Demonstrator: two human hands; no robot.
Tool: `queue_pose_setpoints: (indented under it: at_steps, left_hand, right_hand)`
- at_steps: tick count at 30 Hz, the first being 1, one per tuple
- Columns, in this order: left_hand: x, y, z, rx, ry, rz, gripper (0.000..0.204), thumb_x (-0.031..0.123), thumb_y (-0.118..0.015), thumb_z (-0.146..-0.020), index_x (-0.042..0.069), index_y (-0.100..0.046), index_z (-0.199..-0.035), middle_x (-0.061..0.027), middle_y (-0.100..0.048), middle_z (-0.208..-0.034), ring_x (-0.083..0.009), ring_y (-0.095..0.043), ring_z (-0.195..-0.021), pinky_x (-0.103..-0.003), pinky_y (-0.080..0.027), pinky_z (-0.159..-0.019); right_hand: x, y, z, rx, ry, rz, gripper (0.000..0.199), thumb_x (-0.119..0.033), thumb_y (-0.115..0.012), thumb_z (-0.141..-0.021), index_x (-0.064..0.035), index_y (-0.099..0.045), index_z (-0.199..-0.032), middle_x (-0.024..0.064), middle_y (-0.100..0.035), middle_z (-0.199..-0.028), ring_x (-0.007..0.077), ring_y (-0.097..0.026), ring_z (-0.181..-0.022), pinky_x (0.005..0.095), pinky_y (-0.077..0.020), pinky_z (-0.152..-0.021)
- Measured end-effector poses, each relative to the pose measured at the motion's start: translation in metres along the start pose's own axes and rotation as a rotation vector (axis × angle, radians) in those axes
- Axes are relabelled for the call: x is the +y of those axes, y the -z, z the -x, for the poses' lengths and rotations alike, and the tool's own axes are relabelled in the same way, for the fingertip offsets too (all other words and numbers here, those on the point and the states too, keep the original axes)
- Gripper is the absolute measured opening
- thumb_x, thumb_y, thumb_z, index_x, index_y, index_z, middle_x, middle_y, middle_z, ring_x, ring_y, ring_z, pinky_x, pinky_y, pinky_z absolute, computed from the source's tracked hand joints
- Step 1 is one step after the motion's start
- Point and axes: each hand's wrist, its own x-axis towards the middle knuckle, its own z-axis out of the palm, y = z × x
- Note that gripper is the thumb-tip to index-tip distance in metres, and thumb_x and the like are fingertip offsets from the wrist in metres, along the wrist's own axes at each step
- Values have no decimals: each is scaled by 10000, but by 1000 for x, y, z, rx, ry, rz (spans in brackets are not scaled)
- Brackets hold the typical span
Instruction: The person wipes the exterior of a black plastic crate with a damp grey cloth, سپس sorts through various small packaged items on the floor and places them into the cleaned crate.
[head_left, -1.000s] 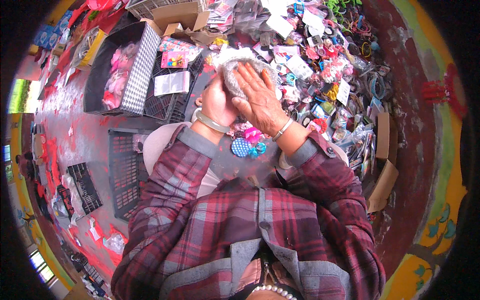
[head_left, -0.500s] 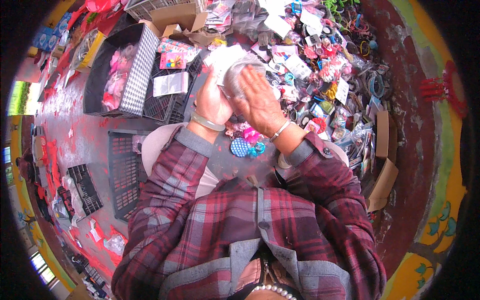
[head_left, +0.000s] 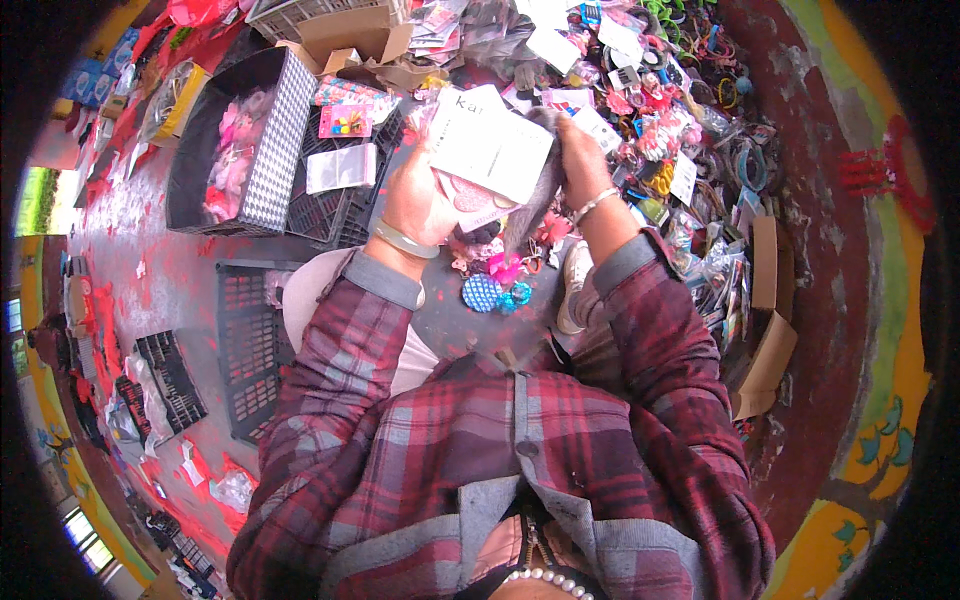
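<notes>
My left hand (head_left: pixel 415 200) is closed on a few white printed cards (head_left: pixel 490 145), fanned out in front of my body. A pink item (head_left: pixel 465 192) shows below the top card, partly hidden. My right hand (head_left: pixel 588 165) grips a soft grey, fuzzy piece (head_left: pixel 537 215) that hangs down behind the cards' right edge; its exact kind I cannot make out. Below the hands, on the floor between my feet, lie a bright pink bow (head_left: pixel 505 268), a blue checked round piece (head_left: pixel 480 293) and a turquoise hair ornament (head_left: pixel 516 297).
A big heap of hair accessories and packets (head_left: pixel 640 130) spreads ahead and right, beside an open cardboard box (head_left: pixel 765 365). At left stand a houndstooth-sided bin (head_left: pixel 280 150) with pink fluffy things, a dark plastic crate (head_left: pixel 250 345) and a clear packet (head_left: pixel 341 168).
My right hand has lifted off the cards and moved right, drawing the grey fuzzy piece along. The white cards have turned and now show their printed face.
</notes>
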Motion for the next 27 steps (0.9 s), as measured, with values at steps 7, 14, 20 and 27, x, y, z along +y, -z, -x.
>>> queue_pose_setpoints:
  at_steps: [7,14,20,27]
  left_hand:
    - [10,-15,-1,128,-104,-115,373,216,-389,-923,-18,-423,-1212,-150,-508,-1189,-254,-509,-1089,-390,-391,-952]
    - [-3,16,-8,225,-239,-407,396,273,-536,-872,5,-471,-1155,-89,-565,-1059,-169,-545,-953,-298,-430,-824]
    - [-25,-13,0,105,-127,-251,499,461,-617,-772,114,-502,-1111,-15,-547,-1027,-149,-507,-960,-344,-377,-880]
    - [-9,-10,12,48,-154,-111,612,481,-644,-727,36,-492,-1118,-88,-571,-1029,-226,-565,-933,-368,-450,-846]
  right_hand:
    - [-30,14,13,-512,-83,-559,342,-270,-479,-885,-7,-521,-1100,82,-611,-999,207,-595,-904,348,-470,-815]
    - [-32,-13,51,-489,-64,-278,286,-25,-637,-730,-7,-573,-1008,75,-622,-959,181,-608,-819,304,-483,-744]
    - [-26,-33,75,-94,851,776,261,-104,-612,-723,-1,-571,-960,117,-589,-863,313,-576,-813,357,-467,-728]
    - [-35,-45,108,-360,1050,849,473,-277,-623,-746,-6,-516,-1118,183,-481,-1121,352,-470,-1023,413,-396,-875]
